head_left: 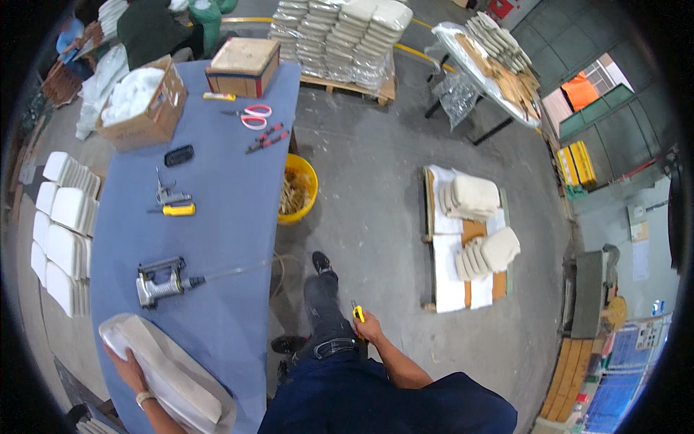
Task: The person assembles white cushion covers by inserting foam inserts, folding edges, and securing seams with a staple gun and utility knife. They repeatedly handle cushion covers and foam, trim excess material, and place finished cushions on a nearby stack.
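Note:
A long beige fabric-covered cushion [170, 372] lies at a slant on the near left corner of the blue-topped table [217, 231]. My left hand [129, 370] grips its left edge, thumb and fingers apart against the fabric. My right hand [370, 327] is closed around a yellow utility knife [358, 313], held low beside my leg over the floor, away from the table. Beyond the cushion lies a pneumatic staple gun [160, 286], with a clear air hose [235, 270] running off the table's right edge. Farther up rest a yellow cutter [179, 210] and a grey air blow gun [168, 194].
Scissors [254, 117], red-handled pliers [267, 139] and a carton of white stuffing [141, 108] occupy the table's far part. A yellow bucket [309, 184] of scraps stands beside it. Cushions [473, 197] sit on a low platform at right; stacked pads [69, 210] stand at left.

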Available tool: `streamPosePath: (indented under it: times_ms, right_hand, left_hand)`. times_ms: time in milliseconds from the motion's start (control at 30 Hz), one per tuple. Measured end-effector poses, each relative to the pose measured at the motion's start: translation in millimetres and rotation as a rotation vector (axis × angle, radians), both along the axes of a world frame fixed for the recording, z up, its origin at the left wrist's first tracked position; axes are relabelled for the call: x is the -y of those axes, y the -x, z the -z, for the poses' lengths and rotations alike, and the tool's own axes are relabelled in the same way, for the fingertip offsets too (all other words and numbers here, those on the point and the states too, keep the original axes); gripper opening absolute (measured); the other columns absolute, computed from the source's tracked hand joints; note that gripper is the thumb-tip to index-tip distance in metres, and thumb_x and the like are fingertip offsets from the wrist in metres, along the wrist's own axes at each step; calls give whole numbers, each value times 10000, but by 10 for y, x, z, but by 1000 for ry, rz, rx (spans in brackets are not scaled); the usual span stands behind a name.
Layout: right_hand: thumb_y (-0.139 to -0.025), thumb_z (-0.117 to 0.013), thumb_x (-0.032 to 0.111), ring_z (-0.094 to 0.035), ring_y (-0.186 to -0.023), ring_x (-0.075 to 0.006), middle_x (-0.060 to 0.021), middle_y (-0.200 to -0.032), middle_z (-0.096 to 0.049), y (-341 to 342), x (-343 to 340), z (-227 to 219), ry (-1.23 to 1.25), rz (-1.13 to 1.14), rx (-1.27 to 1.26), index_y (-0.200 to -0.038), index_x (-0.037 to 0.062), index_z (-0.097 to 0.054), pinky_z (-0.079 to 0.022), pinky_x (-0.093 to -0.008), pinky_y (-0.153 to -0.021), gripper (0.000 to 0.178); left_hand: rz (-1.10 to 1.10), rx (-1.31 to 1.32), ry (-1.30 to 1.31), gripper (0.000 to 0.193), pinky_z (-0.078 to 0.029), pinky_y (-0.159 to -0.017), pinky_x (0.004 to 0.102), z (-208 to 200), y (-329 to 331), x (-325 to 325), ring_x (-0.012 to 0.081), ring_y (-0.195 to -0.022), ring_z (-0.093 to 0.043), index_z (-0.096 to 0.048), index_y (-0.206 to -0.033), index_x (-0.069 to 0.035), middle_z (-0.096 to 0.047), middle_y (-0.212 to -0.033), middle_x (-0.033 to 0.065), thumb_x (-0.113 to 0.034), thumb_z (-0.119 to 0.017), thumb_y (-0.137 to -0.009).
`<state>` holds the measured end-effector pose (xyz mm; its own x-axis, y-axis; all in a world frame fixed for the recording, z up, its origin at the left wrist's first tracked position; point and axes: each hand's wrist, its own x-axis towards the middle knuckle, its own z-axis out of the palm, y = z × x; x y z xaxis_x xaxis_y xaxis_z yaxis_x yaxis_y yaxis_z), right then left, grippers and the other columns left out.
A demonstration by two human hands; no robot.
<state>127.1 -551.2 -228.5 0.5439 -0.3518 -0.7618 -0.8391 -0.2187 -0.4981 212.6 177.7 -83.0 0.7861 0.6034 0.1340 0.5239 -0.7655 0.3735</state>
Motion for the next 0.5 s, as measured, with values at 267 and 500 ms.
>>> streamPosePath:
  times_ms: [267, 500]
  right_hand:
    - [-1003, -583, 171, -586, -537, -179, -51, -671, -578, -1432, 720, 812, -133, 18, 24, -962, 95, -539, -505, -348, -492, 97]
    - [-1011, -578, 165, -586, -506, -177, -66, -686, -587, -1658, 731, 581, -233, 250, -88, -1017, 78, -520, -504, -339, -460, 105]
  left_hand:
    - [-415, -432, -288, 866, -443, -1049, 563, -534, -517, 1113, 506, -1260, -559, -233, -1604, -53, -562, -1416, 303, -586, -500, -976]
    - [-487, -582, -371, 879, -439, -1073, 511, -580, -602, 1386, 475, -1315, -524, -222, -1602, -4, -460, -1513, 304, -610, -445, -1006]
